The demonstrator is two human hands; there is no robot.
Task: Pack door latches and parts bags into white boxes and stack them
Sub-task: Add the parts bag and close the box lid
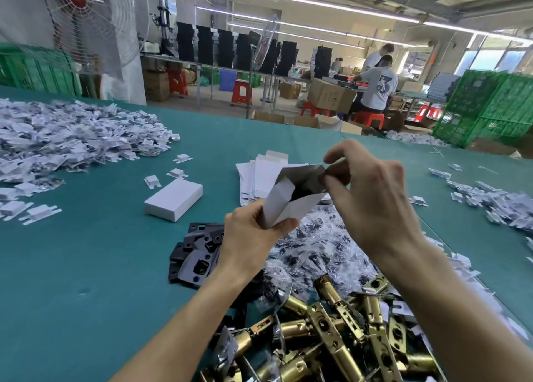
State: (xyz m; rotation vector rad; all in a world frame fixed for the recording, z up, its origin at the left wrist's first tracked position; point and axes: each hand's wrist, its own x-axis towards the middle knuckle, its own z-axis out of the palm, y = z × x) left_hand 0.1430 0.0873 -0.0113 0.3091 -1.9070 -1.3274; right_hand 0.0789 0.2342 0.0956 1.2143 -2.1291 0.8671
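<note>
I'm holding the half-opened white box (284, 205) in the air over the parts bags (314, 249), with my left hand (253, 231) gripping its lower end and my right hand (372, 200) pinching the top flap. I'm judging the card light and easily crushed, so I'm favouring folds and edges.

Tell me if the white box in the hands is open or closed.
Open. The white box shows its dark inside, top flaps apart; the right hand pinches one flap.
</note>
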